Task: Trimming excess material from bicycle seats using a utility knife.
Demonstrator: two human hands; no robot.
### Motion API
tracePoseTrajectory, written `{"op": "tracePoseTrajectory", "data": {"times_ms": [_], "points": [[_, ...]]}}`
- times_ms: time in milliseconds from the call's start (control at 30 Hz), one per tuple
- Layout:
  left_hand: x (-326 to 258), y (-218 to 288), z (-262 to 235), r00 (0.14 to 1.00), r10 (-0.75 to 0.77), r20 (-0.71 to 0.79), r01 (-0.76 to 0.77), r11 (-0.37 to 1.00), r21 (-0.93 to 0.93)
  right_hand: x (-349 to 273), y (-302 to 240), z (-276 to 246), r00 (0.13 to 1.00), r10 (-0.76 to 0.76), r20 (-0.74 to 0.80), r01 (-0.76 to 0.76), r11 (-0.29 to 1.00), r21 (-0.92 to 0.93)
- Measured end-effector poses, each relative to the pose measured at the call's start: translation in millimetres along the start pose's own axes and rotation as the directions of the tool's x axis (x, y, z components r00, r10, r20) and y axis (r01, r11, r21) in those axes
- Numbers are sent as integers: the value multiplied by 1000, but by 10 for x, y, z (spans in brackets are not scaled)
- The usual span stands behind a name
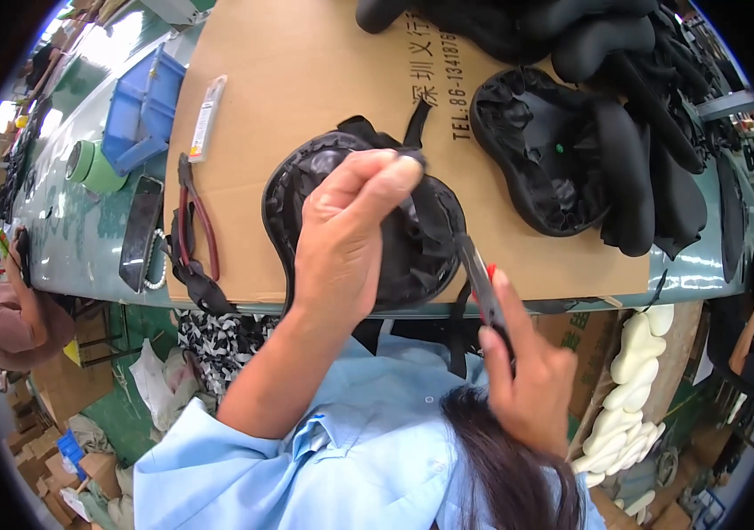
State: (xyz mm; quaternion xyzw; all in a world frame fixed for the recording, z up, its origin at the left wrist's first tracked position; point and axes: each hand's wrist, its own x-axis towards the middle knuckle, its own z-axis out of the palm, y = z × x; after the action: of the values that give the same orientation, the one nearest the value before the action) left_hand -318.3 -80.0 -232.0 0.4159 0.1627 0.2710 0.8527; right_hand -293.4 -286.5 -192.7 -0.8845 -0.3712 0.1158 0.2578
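A black padded shell (437,265) with a rounded, waisted outline lies hollow side up at the table's front edge, black fabric gathered around its rim. Over it, my left hand (341,230) is closed in a pinch on a bit of black fabric; a black strip (418,124) sticks out just beyond the fingertips. My right hand (527,380) grips what looks like a utility knife (485,296), grey with a red slider. Its tip points at the right rim of the shell. How far the tip is from the fabric cannot be made out.
A second black shell (540,150) and a heap of black padded pieces (628,168) cover the right. Left are red-handled pliers (196,221), a long white packet (207,119), a phone (141,231), a blue bin (143,110) and a green roll (94,166). Cardboard (244,177) covers the table.
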Motion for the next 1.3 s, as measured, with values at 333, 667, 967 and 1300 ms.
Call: {"op": "tracePoseTrajectory", "data": {"times_ms": [333, 667, 967, 1300], "points": [[633, 766, -469, 979, -197, 59, 56, 532, 845, 1300, -63, -340, 948, -192, 253, 233, 962, -142], [899, 757, -368, 995, -14, 100, -2, 988, 152, 1003, -409, -251, 955, -223, 196, 290, 840, -459], [722, 982, -512, 825, 553, -118, -411, 729, 547, 477, -495, -19, 988, -68, 141, 120, 904, -410], [415, 738, -868, 890, -448, 82, 182, 515, 838, 1100, -175, 401, 990, 31, -134, 51, 822, 567]]}}
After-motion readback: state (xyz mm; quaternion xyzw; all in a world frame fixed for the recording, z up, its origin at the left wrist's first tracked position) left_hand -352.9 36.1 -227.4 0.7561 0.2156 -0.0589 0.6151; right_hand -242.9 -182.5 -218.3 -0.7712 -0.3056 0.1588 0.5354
